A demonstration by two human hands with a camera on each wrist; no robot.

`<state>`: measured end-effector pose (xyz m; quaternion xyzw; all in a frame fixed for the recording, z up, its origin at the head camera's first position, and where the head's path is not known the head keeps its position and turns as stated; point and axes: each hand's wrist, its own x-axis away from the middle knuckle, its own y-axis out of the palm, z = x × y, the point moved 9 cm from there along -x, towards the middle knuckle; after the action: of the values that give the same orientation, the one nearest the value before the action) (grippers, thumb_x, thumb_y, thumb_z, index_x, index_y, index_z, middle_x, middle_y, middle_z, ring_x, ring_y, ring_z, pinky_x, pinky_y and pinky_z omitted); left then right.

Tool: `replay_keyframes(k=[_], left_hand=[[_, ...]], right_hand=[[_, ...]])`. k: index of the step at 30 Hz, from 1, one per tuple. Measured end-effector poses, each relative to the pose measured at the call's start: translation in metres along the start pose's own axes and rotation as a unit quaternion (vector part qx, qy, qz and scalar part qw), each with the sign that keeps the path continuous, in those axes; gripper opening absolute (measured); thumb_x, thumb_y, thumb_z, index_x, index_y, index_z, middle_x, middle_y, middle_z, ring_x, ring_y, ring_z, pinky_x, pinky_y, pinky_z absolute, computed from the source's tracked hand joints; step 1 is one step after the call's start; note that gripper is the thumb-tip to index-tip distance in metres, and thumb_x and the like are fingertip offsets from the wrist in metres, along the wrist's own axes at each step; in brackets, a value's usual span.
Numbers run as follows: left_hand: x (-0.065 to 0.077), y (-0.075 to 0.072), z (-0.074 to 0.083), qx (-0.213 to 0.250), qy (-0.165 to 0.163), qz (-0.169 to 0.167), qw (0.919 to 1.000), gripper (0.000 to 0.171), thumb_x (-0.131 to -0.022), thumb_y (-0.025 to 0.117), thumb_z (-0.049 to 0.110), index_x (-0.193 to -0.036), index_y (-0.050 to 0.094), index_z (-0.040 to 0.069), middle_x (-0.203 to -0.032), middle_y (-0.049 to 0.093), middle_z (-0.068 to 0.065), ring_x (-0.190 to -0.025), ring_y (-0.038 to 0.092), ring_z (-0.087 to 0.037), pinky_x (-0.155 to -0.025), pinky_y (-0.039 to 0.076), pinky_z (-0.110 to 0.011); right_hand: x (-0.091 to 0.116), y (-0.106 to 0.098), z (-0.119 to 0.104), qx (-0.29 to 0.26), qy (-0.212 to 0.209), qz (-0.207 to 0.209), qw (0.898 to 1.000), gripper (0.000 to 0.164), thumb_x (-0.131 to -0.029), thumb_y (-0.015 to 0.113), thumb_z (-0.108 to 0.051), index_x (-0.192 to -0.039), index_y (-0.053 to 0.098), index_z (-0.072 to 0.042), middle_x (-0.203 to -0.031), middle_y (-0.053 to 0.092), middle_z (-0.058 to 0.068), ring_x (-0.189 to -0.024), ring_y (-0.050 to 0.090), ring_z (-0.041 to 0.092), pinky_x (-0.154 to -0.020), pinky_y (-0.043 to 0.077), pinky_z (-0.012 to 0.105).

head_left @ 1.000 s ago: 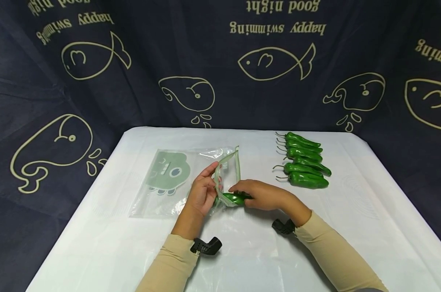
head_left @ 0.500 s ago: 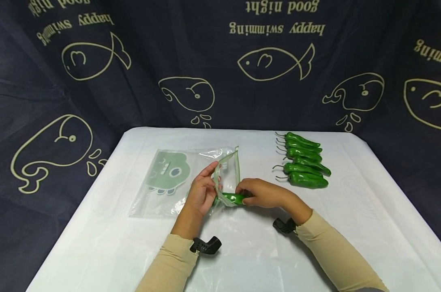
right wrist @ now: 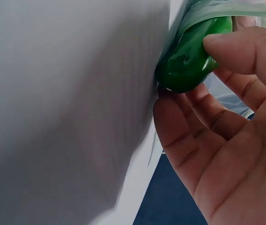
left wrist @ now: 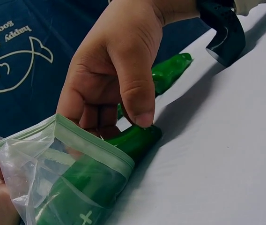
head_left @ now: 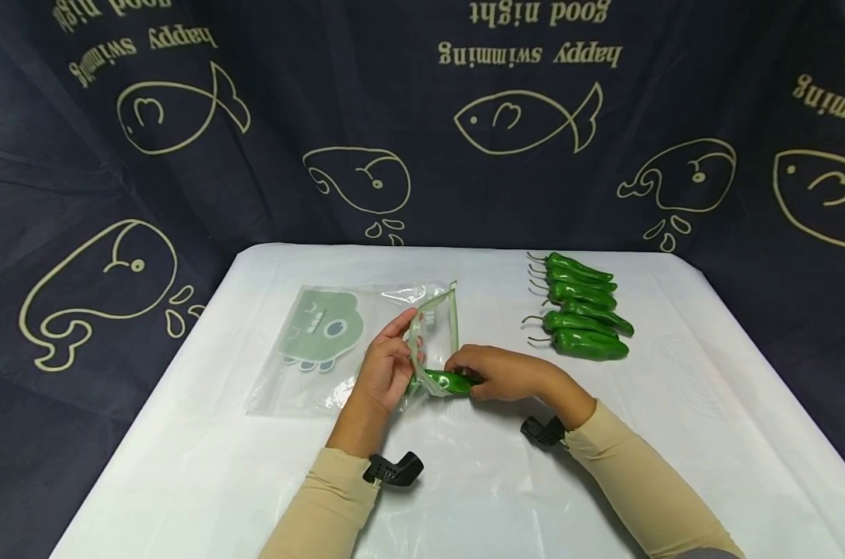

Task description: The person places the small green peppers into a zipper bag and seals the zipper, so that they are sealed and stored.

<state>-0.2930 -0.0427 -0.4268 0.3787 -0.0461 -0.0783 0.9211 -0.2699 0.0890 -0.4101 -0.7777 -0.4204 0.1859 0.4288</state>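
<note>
Close wrist views, shared pepper

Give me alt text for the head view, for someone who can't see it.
A right hand pinches a long green pepper partly inside a clear, green-rimmed plastic bag, whose mouth the left hand holds open. Six more peppers lie in a row at the right of a white-covered table.

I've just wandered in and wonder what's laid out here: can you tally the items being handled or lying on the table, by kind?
Clear rectangular plastic bag with pale green edging: 1
Glossy, elongated green peppers: 7 visible (6 in a row, 1 partly inside the bag)
Total: 8
</note>
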Motion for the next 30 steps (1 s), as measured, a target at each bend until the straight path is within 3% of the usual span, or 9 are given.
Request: replay_keyframes(k=[8, 19, 30], left_hand=[[0.001, 0.002, 0.003, 0.003, 0.002, -0.008, 1.0, 0.076, -0.072, 0.033, -0.014, -0.147, 0.039, -0.004, -0.129, 0.047, -0.003, -0.081, 0.049, -0.01, -0.064, 0.043, -0.02], [0.002, 0.004, 0.002, 0.003, 0.006, -0.013, 0.9999, 0.075, -0.072, 0.032, -0.014, -0.147, 0.038, -0.005, -0.125, 0.047, -0.002, -0.082, 0.049, -0.01, -0.065, 0.042, -0.019], [0.003, 0.001, 0.004, 0.003, 0.01, -0.01, 0.9999, 0.073, -0.073, 0.033, -0.014, -0.145, 0.041, -0.004, -0.128, 0.05, -0.002, -0.081, 0.049, -0.012, -0.065, 0.044, -0.02]], right_hand=[[-0.004, 0.0, -0.004, 0.017, -0.016, 0.01, 1.0, 0.041, -0.087, 0.065, 0.001, -0.127, 0.062, -0.01, -0.117, 0.06, -0.001, -0.103, 0.054, 0.016, -0.091, 0.046, 0.037], [-0.015, -0.001, -0.011, 0.003, -0.028, 0.029, 0.999, 0.03, -0.092, 0.069, -0.006, -0.121, 0.065, -0.011, -0.113, 0.064, -0.005, -0.102, 0.058, 0.012, -0.09, 0.049, 0.034], [-0.017, 0.001, -0.012, 0.004, -0.038, 0.022, 0.999, 0.042, -0.091, 0.063, 0.002, -0.129, 0.064, -0.014, -0.118, 0.065, -0.002, -0.107, 0.059, 0.015, -0.094, 0.048, 0.036]])
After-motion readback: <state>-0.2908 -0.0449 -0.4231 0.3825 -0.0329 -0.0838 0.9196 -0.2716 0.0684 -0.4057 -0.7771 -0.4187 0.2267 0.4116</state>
